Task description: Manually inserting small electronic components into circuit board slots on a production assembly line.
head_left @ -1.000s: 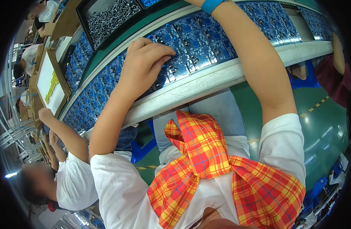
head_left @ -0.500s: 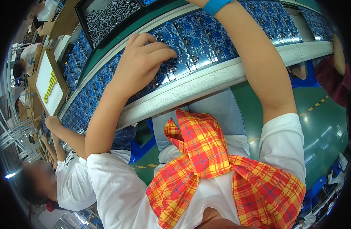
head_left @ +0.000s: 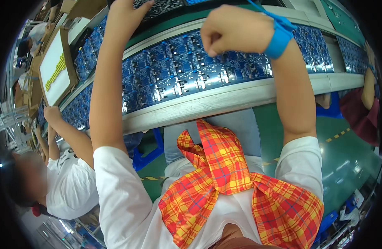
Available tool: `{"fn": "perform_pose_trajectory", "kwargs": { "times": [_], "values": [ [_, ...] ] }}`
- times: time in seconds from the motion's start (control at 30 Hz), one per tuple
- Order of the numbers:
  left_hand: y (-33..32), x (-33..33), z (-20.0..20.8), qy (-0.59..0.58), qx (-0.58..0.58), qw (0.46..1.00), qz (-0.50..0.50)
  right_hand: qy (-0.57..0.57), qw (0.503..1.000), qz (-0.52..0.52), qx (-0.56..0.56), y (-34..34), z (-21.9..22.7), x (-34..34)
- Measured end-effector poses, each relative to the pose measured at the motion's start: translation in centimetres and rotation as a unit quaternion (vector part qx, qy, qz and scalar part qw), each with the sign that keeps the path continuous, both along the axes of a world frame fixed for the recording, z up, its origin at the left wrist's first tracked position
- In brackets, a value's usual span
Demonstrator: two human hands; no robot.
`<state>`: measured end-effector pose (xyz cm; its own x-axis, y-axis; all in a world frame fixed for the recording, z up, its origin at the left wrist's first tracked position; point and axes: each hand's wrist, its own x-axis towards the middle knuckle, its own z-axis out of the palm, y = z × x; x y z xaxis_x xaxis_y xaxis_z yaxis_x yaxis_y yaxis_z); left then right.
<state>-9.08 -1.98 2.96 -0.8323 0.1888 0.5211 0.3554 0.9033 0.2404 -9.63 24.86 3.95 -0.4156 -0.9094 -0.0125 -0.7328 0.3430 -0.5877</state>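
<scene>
"Looking along the table (head_left: 191, 103), what are you seeing?"

"Blue circuit boards (head_left: 157, 70) are lying side by side in a long row, just behind the pale front edge."

"And the right hand (head_left: 236, 31), where is it hanging?"

"It is hovering over the boards, a blue band (head_left: 280, 39) circling its wrist. Its grip is curling inward, thumb and forefinger bending toward each other."

"Is it pinching anything?"

"I cannot tell; the hand is blurring slightly, and its own fingers are hiding the space inside them."

"What is the left hand (head_left: 126, 12) doing?"

"It is hanging at the upper edge of the view, beside a black tray (head_left: 162, 20) of small grey parts (head_left: 170, 7). Its thumb is standing away from the palm, but the fingers are running out of view, so I cannot tell whether that grip is holding something."

"What is lying farther left?"

"A shallow cardboard box (head_left: 58, 91) with a white floor is holding yellow parts (head_left: 56, 74), and a co-worker's hand (head_left: 53, 114) is hovering near its lower corner."
</scene>
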Motion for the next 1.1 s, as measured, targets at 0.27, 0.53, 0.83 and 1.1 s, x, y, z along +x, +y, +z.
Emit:
{"fn": "perform_pose_trajectory", "kwargs": {
  "times": [0.27,0.53,0.83,1.1],
  "values": [
    [0.2,-2.5,-1.3,0.004,-0.083,0.994,0.073,0.037,0.996,0.019,0.081,-0.5,-1.4,0.9],
    [0.3,-0.4,-0.3,0.068,-0.088,0.990,0.092,0.107,0.987,-0.005,0.118,-0.8,-1.8,1.6],
    [2.8,5.8,-1.7,-0.081,0.031,0.996,0.004,0.131,0.987,-0.035,0.091,-0.6,-2.4,2.0],
    [3.6,9.0,-2.1,-0.088,-0.018,0.992,-0.083,0.122,0.989,-0.019,0.081,-0.6,-2.2,2.2]
  ]
}}
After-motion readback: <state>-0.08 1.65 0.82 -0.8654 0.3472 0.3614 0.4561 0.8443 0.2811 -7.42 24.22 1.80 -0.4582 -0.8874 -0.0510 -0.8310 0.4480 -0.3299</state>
